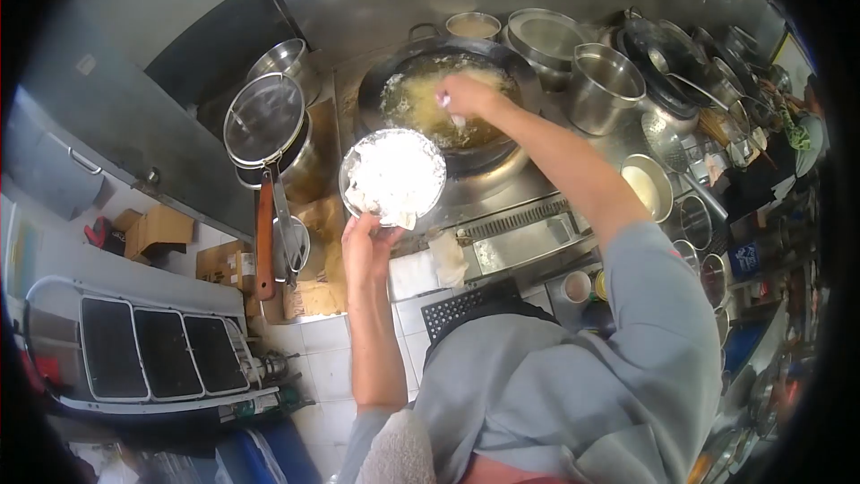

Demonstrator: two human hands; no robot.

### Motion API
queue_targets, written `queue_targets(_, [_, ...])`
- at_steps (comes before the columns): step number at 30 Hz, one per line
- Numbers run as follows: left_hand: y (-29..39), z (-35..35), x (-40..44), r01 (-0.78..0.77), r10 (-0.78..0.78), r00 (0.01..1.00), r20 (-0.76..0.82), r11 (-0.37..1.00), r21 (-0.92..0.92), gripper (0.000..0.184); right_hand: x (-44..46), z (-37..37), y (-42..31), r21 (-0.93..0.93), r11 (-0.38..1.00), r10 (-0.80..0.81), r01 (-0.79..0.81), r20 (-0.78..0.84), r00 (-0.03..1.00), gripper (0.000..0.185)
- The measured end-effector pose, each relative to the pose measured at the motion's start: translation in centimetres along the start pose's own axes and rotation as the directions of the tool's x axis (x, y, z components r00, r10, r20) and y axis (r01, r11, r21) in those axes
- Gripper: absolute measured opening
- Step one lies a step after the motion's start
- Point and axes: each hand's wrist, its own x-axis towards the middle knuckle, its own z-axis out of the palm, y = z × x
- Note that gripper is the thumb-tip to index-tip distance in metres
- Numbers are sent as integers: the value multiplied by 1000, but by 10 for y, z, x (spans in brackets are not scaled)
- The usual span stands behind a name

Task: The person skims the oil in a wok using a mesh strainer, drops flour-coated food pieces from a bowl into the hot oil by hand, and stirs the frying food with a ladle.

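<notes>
My left hand (365,237) grips the near rim of a round metal bowl (348,181), which is filled with white, flour-coated pieces (394,177). The bowl is tilted at the front left of a large dark wok (372,81). Bubbling yellowish oil (417,94) fills the wok, with pale bits floating at its left side. Over the oil, my right hand (468,94) is closed with its fingers pointing down, and a small white-coated piece (455,118) shows at the fingertips. What kind of food is under the coating cannot be made out.
A wood-handled strainer (264,121) rests across a pot at the left. Behind and right of the wok stand a small pot (473,25), a wide pot (545,34) and a tall steel pot (607,81). A perforated skimmer (663,139) lies further right, near a bowl of pale liquid (647,186).
</notes>
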Motion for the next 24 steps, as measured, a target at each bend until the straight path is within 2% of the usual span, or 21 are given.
queue_targets(3, [-1,-6,-4,-27,27,1000,13,1000,3,39,4,19,6,-203,979,36,-29,33,999,21])
queue_targets(6, [4,-9,-7,-20,20,1000,19,1000,-6,35,13,-12,-14,-82,994,62,-76,-157,986,20])
queue_targets(8, [9,-6,-13,-13,13,1000,-4,1000,-15,32,-16,-53,-87,142,935,-288,325,-232,929,19])
queue_targets(9, [8,-5,-11,-5,5,1000,-6,1000,-25,32,-35,-64,-120,234,917,-311,324,-91,946,22])
queue_targets(11, [11,-2,-12,6,-5,1000,16,1000,-28,31,-60,-55,-153,273,818,-539,506,60,840,23])
queue_targets(12, [12,0,-12,14,-13,999,29,999,-29,31,-68,-44,-162,233,846,-518,479,154,841,29])
queue_targets(14, [9,-3,-8,23,-23,999,31,999,-23,30,-77,-21,-163,67,820,-570,568,177,803,35])
queue_targets(17, [10,0,-3,60,-59,997,46,998,-25,27,-81,-22,-159,27,848,-516,530,274,812,38])
queue_targets(20, [5,1,1,85,-83,996,36,996,-35,25,-89,-33,-146,17,822,-551,569,278,787,36])
queue_targets(23, [1,8,9,67,-65,997,36,997,-46,24,-62,-32,-112,-1,868,-479,496,256,840,36])
queue_targets(24, [0,8,15,58,-57,998,32,997,-56,25,-55,-36,-104,29,867,-496,498,150,855,35])
